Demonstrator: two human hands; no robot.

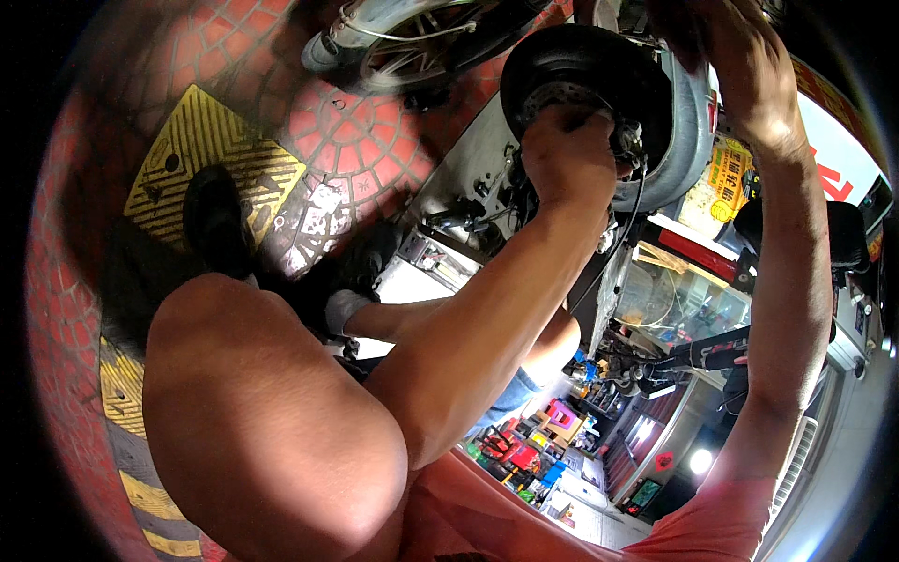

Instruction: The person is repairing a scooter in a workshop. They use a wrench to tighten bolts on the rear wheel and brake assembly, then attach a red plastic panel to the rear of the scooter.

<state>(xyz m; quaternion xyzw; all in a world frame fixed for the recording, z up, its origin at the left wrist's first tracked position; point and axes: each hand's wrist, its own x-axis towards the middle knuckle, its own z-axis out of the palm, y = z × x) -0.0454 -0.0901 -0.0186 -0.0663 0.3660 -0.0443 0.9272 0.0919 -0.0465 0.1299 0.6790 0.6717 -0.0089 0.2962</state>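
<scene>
A small wheel with a black tyre (571, 51) stands at the upper middle, a grey curved band (686, 150) along its right side and a thin cable hanging from its hub. My left hand (569, 150) is at the hub, fingers curled in among dark parts (627, 140); what they hold is hidden. My right hand (744, 80) is raised at the top right, beside and above the tyre, its fingers bent into shadow, so their grip is unclear.
Another spoked wheel (403, 51) is at the top on red patterned paving (342, 140). A yellow striped mat (154, 187) lies left of my shoe (211, 215). A cluttered workbench (581, 478) and a metal-framed glass case (655, 300) are on the right.
</scene>
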